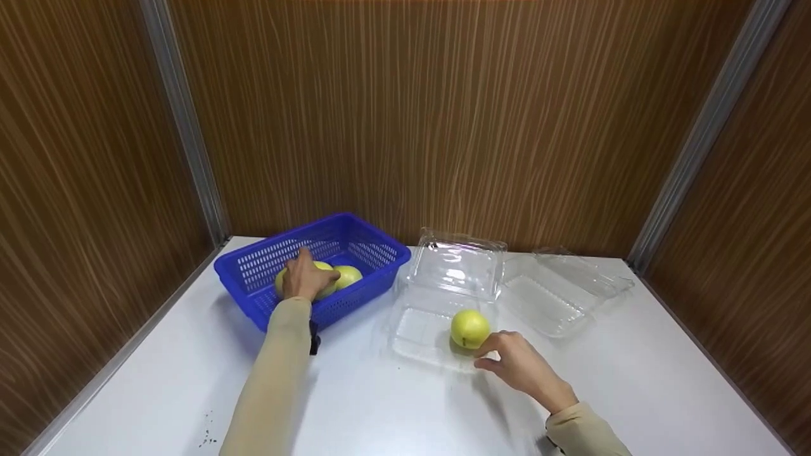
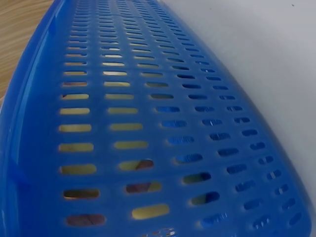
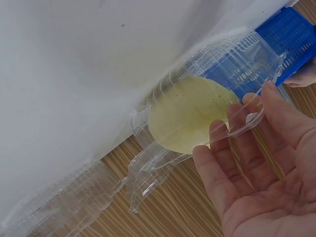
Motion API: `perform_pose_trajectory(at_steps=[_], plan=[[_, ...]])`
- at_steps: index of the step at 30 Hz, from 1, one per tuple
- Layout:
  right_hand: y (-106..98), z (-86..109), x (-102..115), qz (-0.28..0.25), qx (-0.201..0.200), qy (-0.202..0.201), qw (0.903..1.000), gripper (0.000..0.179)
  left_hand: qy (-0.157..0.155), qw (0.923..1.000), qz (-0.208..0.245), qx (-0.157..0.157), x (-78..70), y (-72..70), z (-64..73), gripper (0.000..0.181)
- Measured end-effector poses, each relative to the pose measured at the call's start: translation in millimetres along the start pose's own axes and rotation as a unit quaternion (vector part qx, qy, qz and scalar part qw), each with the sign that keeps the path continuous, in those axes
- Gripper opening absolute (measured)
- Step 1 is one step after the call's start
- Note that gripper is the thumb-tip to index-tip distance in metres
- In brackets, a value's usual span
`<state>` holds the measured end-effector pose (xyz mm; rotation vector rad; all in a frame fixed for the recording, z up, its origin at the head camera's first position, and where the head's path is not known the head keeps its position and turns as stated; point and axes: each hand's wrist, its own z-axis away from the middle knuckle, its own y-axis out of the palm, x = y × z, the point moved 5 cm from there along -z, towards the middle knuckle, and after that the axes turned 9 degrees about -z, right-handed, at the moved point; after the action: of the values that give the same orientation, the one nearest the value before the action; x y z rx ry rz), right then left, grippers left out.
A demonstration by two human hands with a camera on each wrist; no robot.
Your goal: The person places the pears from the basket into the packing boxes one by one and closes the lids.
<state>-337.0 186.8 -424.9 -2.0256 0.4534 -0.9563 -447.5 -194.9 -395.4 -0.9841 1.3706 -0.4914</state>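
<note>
In the head view my left hand [image 1: 305, 277] reaches into the blue perforated basket [image 1: 380, 278], its fingers and thumb round a yellow-green fruit [image 1: 324, 291]. Another such fruit [image 1: 348, 276] lies beside it, with part of one more at the left. Through the basket's slots [image 2: 148, 123] the left wrist view shows only bits of fruit and fingers. My right hand [image 3: 266, 168] pinches the rim of an open clear plastic container [image 1: 418, 326] at its near right corner. Inside that container, close to the fingertips, sits one round yellow-green fruit [image 1: 470, 329], its exact kind unclear.
A second open clear container [image 1: 545, 301] stands to the right on the white table [image 1: 380, 411]. Wood-patterned panels [image 1: 405, 126] enclose the back and both sides. Small dark specks [image 1: 208, 438] lie near the front left.
</note>
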Motion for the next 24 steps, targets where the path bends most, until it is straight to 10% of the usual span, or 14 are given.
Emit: perform_pose_trajectory(at_steps=[13,24], plan=[[0,-0.3,0,0.002,0.000,0.005,1.0000,0.011,0.062,0.9923,0.022,-0.105,-23.1,-14.1,0.3,0.071],[0,0.3,1,-0.001,0.001,0.010,0.9999,0.012,0.149,0.9810,0.046,-0.115,-68.7,-9.2,15.8,0.066]])
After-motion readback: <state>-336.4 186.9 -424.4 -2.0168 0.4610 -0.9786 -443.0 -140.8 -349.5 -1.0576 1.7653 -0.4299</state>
